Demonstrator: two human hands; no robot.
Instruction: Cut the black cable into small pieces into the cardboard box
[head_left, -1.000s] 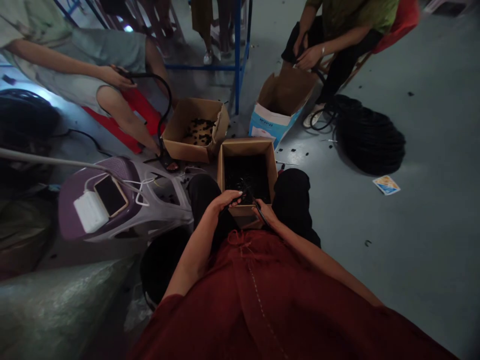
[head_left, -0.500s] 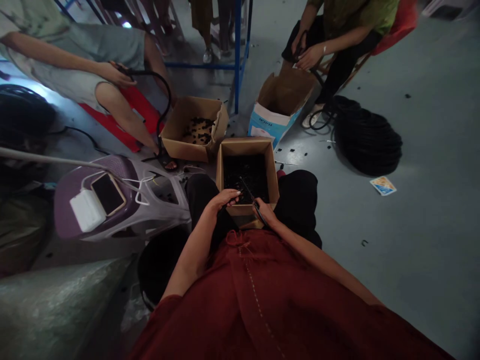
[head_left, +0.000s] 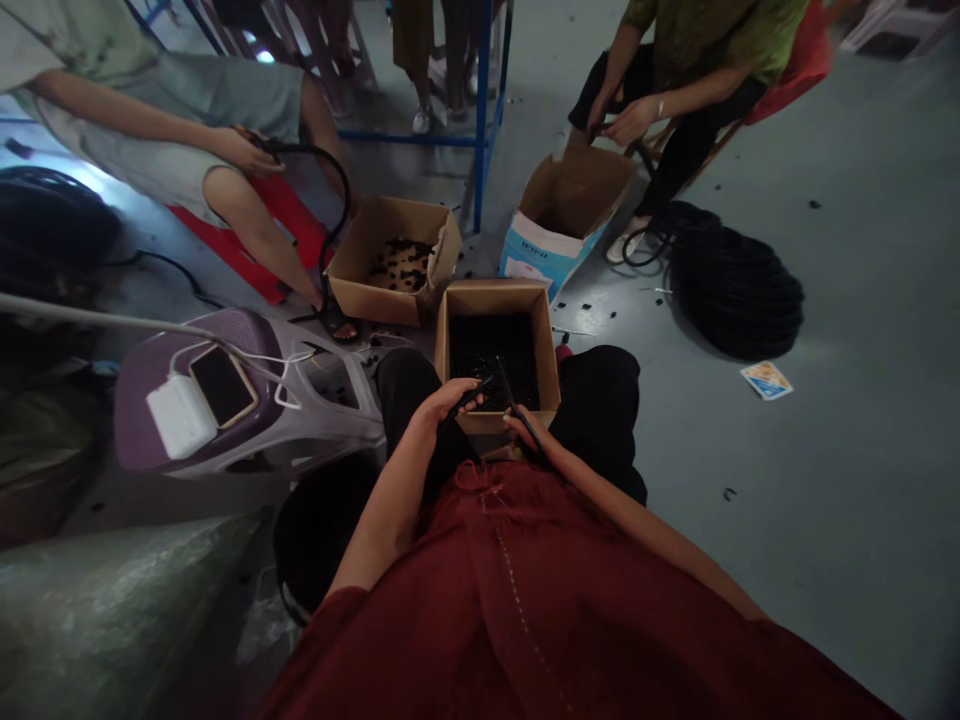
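Between my knees stands a cardboard box with dark pieces inside, too dim to tell apart. My left hand is over its near left corner, fingers closed on a black strip whose end points over the box. At the near right edge my right hand is wrapped round a thin dark tool, which looks like scissors or tweezers and points forward over the box. The strip's end and the tool's tip are close together; whether they touch is unclear.
Beyond are a cardboard box with black bits and a blue-and-white box. Two seated people hold black cords. A stool bearing a phone stands left, a black bucket nearer. Right lies a black coil.
A black strip now sticks out further from my left hand. The tool in my right hand has tilted more upright. The whole view has shifted slightly.
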